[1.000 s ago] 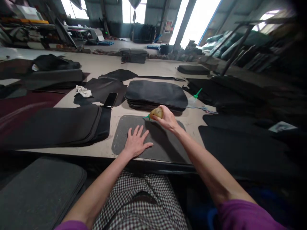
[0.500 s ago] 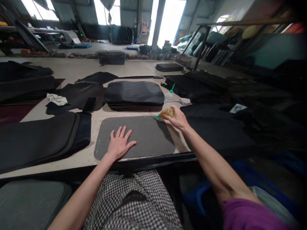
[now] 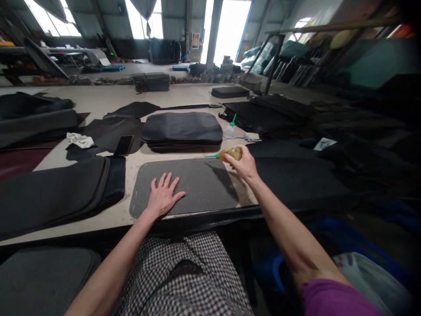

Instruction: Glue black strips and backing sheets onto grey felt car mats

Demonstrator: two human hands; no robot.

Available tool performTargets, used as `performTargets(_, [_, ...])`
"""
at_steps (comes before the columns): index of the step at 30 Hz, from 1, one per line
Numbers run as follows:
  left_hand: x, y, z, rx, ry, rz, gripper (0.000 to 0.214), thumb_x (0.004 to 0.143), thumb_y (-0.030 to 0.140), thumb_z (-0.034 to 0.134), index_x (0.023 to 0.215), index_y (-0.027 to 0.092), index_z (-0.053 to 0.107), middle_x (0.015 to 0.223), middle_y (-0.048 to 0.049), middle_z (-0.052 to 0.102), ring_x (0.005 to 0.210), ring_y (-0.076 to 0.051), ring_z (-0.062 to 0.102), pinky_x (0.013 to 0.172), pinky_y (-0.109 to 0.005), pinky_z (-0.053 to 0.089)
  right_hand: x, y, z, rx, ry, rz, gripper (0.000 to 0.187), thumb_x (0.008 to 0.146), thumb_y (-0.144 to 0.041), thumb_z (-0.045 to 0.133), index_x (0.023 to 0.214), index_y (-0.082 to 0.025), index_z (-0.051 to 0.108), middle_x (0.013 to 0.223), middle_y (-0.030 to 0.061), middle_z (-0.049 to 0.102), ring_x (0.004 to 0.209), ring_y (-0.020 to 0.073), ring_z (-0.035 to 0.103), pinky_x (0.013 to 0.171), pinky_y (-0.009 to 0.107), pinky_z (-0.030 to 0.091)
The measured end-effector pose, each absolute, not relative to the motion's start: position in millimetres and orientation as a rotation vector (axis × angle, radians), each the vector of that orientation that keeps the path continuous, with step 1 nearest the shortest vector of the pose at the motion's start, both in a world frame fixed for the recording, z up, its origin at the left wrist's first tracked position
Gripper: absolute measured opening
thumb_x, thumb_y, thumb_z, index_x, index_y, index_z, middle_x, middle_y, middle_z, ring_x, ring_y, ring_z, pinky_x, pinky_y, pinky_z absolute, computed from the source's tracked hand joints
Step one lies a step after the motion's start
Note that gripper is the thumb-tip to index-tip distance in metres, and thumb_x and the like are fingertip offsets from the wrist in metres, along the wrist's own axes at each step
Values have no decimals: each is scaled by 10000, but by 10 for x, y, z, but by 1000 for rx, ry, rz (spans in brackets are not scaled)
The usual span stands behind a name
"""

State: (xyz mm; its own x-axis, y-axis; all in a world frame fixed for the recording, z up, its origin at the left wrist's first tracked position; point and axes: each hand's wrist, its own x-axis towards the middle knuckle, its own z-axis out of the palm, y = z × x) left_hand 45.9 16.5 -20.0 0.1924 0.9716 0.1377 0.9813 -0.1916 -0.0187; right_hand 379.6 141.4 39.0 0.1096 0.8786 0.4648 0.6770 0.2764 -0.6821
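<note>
A grey felt pad (image 3: pixel 197 184) lies flat at the near table edge. My left hand (image 3: pixel 162 197) rests on it, palm down, fingers spread. My right hand (image 3: pixel 243 166) grips a yellowish squeeze bottle (image 3: pixel 230 154) with a green nozzle, tilted so the tip hangs over the pad's far right corner. Just behind the pad sits a stack of dark pads (image 3: pixel 182 129).
A second bottle with a green nozzle (image 3: pixel 230 126) stands right of the stack. A phone (image 3: pixel 123 145) and a white rag (image 3: pixel 80 140) lie at the left on dark sheets. Folded black material (image 3: pixel 55 188) lies left; black sheets (image 3: pixel 296 175) lie right.
My right hand has carried the bottle from the pad's far middle to its far right corner. My left hand stays flat on the pad. The view has swung right.
</note>
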Motion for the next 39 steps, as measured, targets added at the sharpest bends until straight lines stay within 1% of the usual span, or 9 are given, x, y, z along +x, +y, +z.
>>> performTargets(8, [446,186,-216,-2353,-1931,-166,724,970,726,235,1558,332,382,1663,-91,308,1534,-317,247,1202,-599,180,2807,1518,321,-1291,-1942,300,561,799,-528,673,1225,-188,542,1185,133,632,1068,299,609,912,428,499])
performTargets(16, [421,175,-245,-2395,-1950,-265,726,966,728,264,1558,326,387,1665,-97,300,1544,-327,216,1209,-612,141,3174,1495,541,-1394,-1952,102,530,793,-476,691,1220,-193,558,1197,150,625,1078,333,604,904,458,505])
performTargets(19, [415,186,-242,-2451,-1963,-337,725,966,720,306,1558,310,384,1666,-111,292,1548,-328,207,1213,-621,122,3350,1421,627,-1433,-1739,191,557,739,-525,749,1160,-201,583,1100,110,654,929,292,640,771,411,545])
performTargets(22, [341,211,-167,-2556,-2015,-540,651,1012,625,321,1559,276,373,1672,-123,273,1552,-304,205,1221,-612,118,3423,1278,654,-1364,-1438,620,556,753,-583,737,1124,-201,579,952,51,651,623,182,600,488,286,476])
performTargets(26, [-19,168,58,-2496,-2116,-1231,520,1059,449,326,1526,230,390,1563,-127,458,1444,-229,409,1175,-463,322,3319,923,670,-1207,-1320,1000,471,778,-560,748,1041,-198,601,849,13,613,504,122,523,370,223,363])
performTargets(29, [-417,8,237,-2392,-2026,-1363,354,1007,390,501,1304,224,599,1234,-79,674,1198,-217,568,1077,-396,406,3092,579,693,-1192,-1524,1093,454,781,-526,768,1066,-204,623,904,33,643,588,149,575,420,241,446])
performTargets(32, [-738,-199,317,-2436,-2031,-1045,187,960,356,587,1010,225,710,995,-45,687,1011,-221,574,998,-398,414,2738,281,681,-1149,-1778,1112,517,787,-521,765,1171,-220,595,986,52,667,737,208,640,545,299,538])
performTargets(36, [-913,-380,254,-2495,-2061,-674,173,939,368,621,959,246,741,982,-46,650,994,-231,548,1000,-442,362,2162,54,601,-974,-2059,940,472,814,-461,741,1182,-217,573,1105,78,673,960,263,657,840,415,559])
performTargets(39, [-911,-421,172,-2513,-1986,-560,165,935,369,631,968,258,748,990,-43,634,1018,-233,545,1055,-491,296,1811,-24,542,-857,-2168,825,443,831,-427,731,1175,-206,560,1156,96,660,1029,269,641,924,434,526])
